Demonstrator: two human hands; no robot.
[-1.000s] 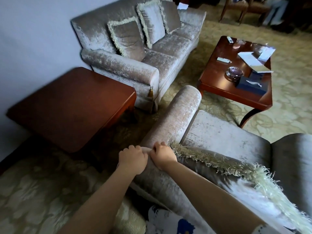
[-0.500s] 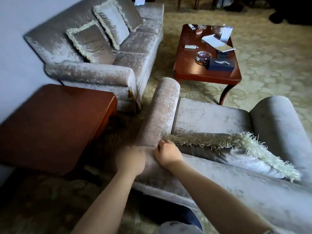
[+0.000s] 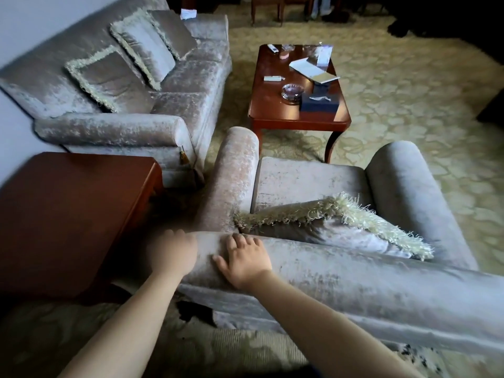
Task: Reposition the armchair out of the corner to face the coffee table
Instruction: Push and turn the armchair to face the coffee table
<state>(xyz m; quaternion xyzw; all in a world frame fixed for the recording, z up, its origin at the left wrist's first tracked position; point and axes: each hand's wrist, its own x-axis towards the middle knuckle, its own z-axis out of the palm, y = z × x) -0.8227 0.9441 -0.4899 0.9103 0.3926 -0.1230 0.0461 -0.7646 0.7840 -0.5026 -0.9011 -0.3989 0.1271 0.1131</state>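
Observation:
The grey velvet armchair (image 3: pixel 308 181) stands in front of me, its seat open toward the dark wooden coffee table (image 3: pixel 297 115), and I see it from behind its backrest. A fringed cushion (image 3: pixel 327 222) leans against the backrest. My left hand (image 3: pixel 174 249), blurred, curls over the left corner of the backrest where the armrest begins. My right hand (image 3: pixel 245 257) lies on top of the backrest just beside it, thumb spread and fingertips at the front edge.
A matching sofa (image 3: pixel 131 105) with cushions lines the wall on the left. A wooden side table (image 3: pixel 68 214) fills the corner, close to the armchair's left armrest. The coffee table carries papers, a glass ashtray (image 3: pixel 293 91) and a tissue box (image 3: pixel 319 103). Patterned carpet lies to the right.
The armchair has swung round until its seat points at the coffee table. My right hand has loosened from a fist-like grip to a flatter rest on the backrest.

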